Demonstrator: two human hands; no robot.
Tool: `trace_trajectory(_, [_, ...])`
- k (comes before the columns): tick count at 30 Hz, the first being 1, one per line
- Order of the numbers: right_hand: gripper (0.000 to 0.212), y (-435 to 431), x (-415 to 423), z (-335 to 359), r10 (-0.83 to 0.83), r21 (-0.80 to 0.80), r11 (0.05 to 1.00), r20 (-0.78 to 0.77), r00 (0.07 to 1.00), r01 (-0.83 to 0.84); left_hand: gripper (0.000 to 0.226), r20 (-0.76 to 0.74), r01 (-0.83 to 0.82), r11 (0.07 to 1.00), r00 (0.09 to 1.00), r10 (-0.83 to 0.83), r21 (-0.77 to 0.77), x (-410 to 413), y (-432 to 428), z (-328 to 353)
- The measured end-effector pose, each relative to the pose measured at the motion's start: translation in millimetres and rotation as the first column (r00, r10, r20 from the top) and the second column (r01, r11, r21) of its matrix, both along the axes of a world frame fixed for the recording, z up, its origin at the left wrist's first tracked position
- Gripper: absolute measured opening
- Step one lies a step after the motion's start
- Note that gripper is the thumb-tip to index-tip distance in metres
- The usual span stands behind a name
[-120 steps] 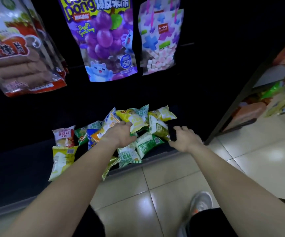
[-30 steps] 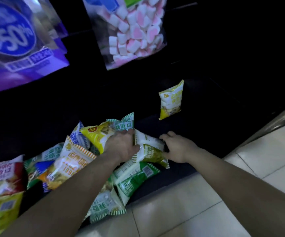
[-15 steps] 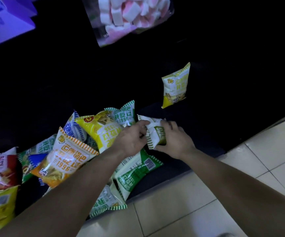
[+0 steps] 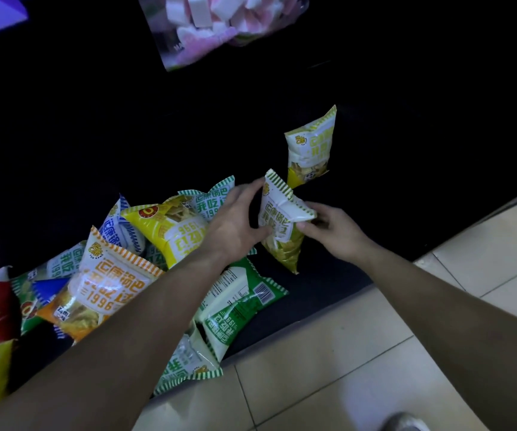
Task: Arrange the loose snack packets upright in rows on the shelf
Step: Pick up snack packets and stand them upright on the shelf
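A lime packet (image 4: 279, 222) is being held just right of the frame's centre, over the dark shelf (image 4: 344, 275). It is being gripped by both hands: its left edge is being clasped by the curled fingers of the left hand (image 4: 235, 219), and its upper right corner is being pinched between thumb and fingers of the right hand (image 4: 334, 231).

Only one standing packet (image 4: 311, 147) is being shown upright, just above and right of the held one. The task is therefore being judged as barely begun, with the lime packet probably being brought in as the second of the row. The rest is being left in a loose heap at left centre: a yellow packet (image 4: 173, 234), an orange packet (image 4: 108, 284), a green packet (image 4: 238, 303) and others are lying flat and overlapped, all yet to be stood up.

Much is being hidden. The shelf's back and sides are being lost in darkness. Part of the heap is being covered by the left arm, and packets at the left edge are being cut off, so no count is being offered. A marshmallow bag (image 4: 213, 23) is being cropped at the top. Whether the lime packet's lower tip is touching the shelf cannot be told.
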State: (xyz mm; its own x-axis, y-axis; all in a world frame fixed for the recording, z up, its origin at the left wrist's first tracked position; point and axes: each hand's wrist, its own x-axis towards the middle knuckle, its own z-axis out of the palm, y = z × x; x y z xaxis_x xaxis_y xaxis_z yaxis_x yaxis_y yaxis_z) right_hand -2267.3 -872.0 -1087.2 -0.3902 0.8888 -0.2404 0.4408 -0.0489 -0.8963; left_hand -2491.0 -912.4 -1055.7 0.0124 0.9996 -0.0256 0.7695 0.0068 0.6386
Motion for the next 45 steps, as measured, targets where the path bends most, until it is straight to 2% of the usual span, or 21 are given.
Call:
trace_trajectory(2, [0.025, -3, 2, -1, -0.019, -0.042, 0.999, -0.042, 0.999, 0.017, 0.099, 0.053, -0.008, 0.996, 0.998, 0.013, -0.091, 2, 9, -2])
trace_trajectory(4, [0.022, -5, 3, -5, -0.098, -0.055, 0.994, -0.057, 0.994, 0.094, 0.098, 0.123, 0.000, 0.984, 0.992, 0.022, -0.177, 6, 15, -9])
trace_trajectory(9, [0.033, -4, -2, -11, -0.351, -0.141, 0.932, -0.117, 0.929, 0.335, 0.094, 0.097, -0.049, 0.980, 0.993, 0.069, -0.194, 23, 14, -21])
trace_trajectory(11, [0.045, -2, -4, -7, -0.403, -0.203, 0.908, -0.177, 0.898, 0.367, 0.094, 0.104, -0.073, 0.983, 0.990, 0.091, -0.168, 24, 13, -22])
trace_trajectory(13, [0.057, -1, -5, -5, -0.396, -0.189, 0.913, -0.201, 0.896, 0.361, 0.097, 0.102, -0.116, 0.983, 0.986, 0.131, -0.141, 26, 11, -23])
trace_trajectory(15, [0.058, 3, -5, -8, -0.409, -0.143, 0.910, -0.173, 0.896, 0.389, 0.098, 0.099, -0.169, 0.976, 0.978, 0.183, -0.134, 29, 10, -26])
trace_trajectory(18, [0.043, 8, -3, -6, -0.453, -0.094, 0.891, -0.146, 0.879, 0.444, 0.089, 0.134, -0.216, 0.963, 0.962, 0.239, -0.164, 34, 12, -29])
trace_trajectory(22, [0.036, 13, 5, -3, -0.412, -0.045, 0.911, -0.116, 0.904, 0.409, 0.084, 0.231, -0.243, 0.949, 0.930, 0.286, -0.199, 51, 21, -23])
trace_trajectory(24, [0.035, 16, 10, -1, -0.416, -0.015, 0.909, -0.105, 0.903, 0.416, 0.077, 0.220, -0.254, 0.950, 0.931, 0.291, -0.181, 62, 29, -21])
trace_trajectory(26, [0.043, 22, 16, 8, -0.430, 0.020, 0.901, -0.079, 0.899, 0.433, 0.071, 0.207, -0.266, 0.955, 0.935, 0.289, -0.134, 71, 43, -21])
trace_trajectory(29, [0.070, 36, 25, 16, -0.457, 0.045, 0.889, 0.051, 0.888, 0.455, 0.063, 0.218, -0.314, 0.945, 0.920, 0.327, -0.094, 85, 70, -18])
trace_trajectory(32, [0.070, 43, 30, 11, -0.412, 0.086, 0.911, 0.178, 0.894, 0.403, 0.055, 0.268, -0.351, 0.934, 0.896, 0.355, -0.065, 92, 100, -19])
trace_trajectory(34, [0.067, 43, 30, 2, -0.308, 0.126, 0.950, 0.248, 0.918, 0.285, 0.051, 0.311, -0.339, 0.938, 0.887, 0.343, -0.066, 95, 119, -25])
trace_trajectory(37, [0.074, 44, 27, -11, -0.191, 0.184, 0.973, 0.327, 0.925, 0.136, 0.051, 0.358, -0.322, 0.944, 0.875, 0.327, -0.075, 101, 133, -34])
trace_trajectory(41, [0.092, 42, 28, -24, -0.165, 0.197, 0.976, 0.401, 0.901, 0.092, 0.053, 0.390, -0.308, 0.947, 0.864, 0.318, -0.091, 103, 135, -40])
trace_trajectory(45, [0.095, 35, 26, -28, -0.117, 0.200, 0.979, 0.451, 0.885, 0.028, 0.050, 0.401, -0.248, 0.958, 0.871, 0.285, -0.142, 99, 135, -38])
